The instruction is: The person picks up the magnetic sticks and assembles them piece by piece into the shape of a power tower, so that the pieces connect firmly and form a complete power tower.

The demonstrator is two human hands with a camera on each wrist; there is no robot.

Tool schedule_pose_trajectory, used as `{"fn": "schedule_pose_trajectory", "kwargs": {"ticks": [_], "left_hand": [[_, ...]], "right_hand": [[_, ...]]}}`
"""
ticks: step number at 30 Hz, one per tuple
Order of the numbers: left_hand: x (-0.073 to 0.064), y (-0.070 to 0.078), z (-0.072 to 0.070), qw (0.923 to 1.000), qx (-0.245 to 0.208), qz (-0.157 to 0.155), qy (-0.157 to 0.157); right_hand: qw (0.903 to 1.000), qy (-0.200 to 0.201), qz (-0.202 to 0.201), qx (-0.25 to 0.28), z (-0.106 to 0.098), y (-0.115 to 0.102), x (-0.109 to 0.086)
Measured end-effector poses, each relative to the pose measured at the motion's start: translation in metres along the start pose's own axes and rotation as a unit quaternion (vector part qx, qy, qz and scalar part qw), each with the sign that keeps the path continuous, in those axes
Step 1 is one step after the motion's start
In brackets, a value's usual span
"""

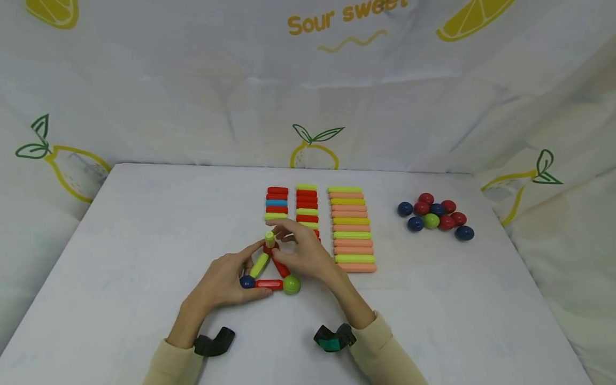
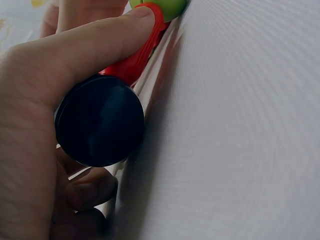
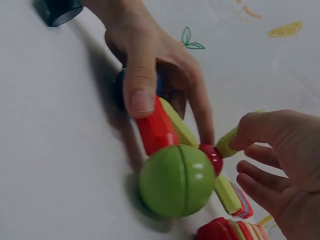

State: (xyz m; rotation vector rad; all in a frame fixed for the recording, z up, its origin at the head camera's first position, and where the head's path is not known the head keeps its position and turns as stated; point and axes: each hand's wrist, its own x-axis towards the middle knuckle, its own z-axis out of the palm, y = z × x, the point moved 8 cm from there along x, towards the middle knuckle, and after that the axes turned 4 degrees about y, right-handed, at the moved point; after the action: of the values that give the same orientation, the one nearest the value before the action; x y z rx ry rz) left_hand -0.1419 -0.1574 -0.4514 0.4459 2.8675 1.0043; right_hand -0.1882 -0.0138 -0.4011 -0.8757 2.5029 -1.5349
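A triangle of short rods and balls lies on the table, with a blue ball, a green ball and a red ball at its corners. Its sides are a red rod in front, a yellow-green rod at left and another red rod at right. My left hand grips the triangle, thumb along the front rod and forefinger near the red ball. From that ball a yellow-green rod stands up. My right hand pinches this standing rod, its other fingers bent.
Behind the right hand lie two rows of short rods, mostly red and yellow-green. A column of longer rods in orange, yellow and yellow-green is to their right. Several loose balls sit farther right. A patterned white cloth hangs behind the table.
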Motion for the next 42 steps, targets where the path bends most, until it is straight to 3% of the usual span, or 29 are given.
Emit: {"fn": "schedule_pose_trajectory", "kwargs": {"ticks": [4, 7, 14, 17, 20, 26, 29, 36, 42], "left_hand": [[-0.001, 0.0, 0.001, 1.0, 0.001, -0.002, 0.0], [-0.001, -0.001, 0.001, 1.0, 0.004, -0.004, 0.0], [-0.001, -0.001, 0.0, 1.0, 0.0, 0.006, 0.004], [-0.001, -0.001, 0.001, 1.0, -0.003, 0.008, 0.005], [-0.001, -0.001, 0.001, 1.0, -0.003, 0.008, 0.004], [0.0, -0.001, 0.0, 0.9999, -0.006, 0.013, 0.008], [-0.001, -0.001, 0.0, 0.9998, -0.005, 0.013, 0.01], [-0.001, -0.001, 0.0, 0.9998, 0.0, 0.008, 0.016], [0.0, -0.003, -0.001, 0.9997, -0.002, -0.004, 0.025]], "right_hand": [[0.999, 0.001, 0.013, -0.042, -0.011, 0.0, 0.007], [0.9943, 0.007, 0.022, -0.104, -0.014, -0.001, 0.019], [0.9689, -0.06, 0.072, -0.229, 0.006, 0.011, 0.044], [0.9608, -0.073, 0.083, -0.254, 0.012, 0.014, 0.046], [0.9584, -0.069, 0.088, -0.262, 0.015, 0.015, 0.045], [0.9594, -0.071, 0.074, -0.263, 0.022, 0.015, 0.041], [0.964, -0.052, 0.069, -0.251, 0.019, 0.012, 0.038], [0.989, 0.06, 0.058, -0.121, -0.016, -0.005, 0.023], [0.9953, 0.087, 0.022, -0.036, -0.03, -0.017, 0.0]]}}
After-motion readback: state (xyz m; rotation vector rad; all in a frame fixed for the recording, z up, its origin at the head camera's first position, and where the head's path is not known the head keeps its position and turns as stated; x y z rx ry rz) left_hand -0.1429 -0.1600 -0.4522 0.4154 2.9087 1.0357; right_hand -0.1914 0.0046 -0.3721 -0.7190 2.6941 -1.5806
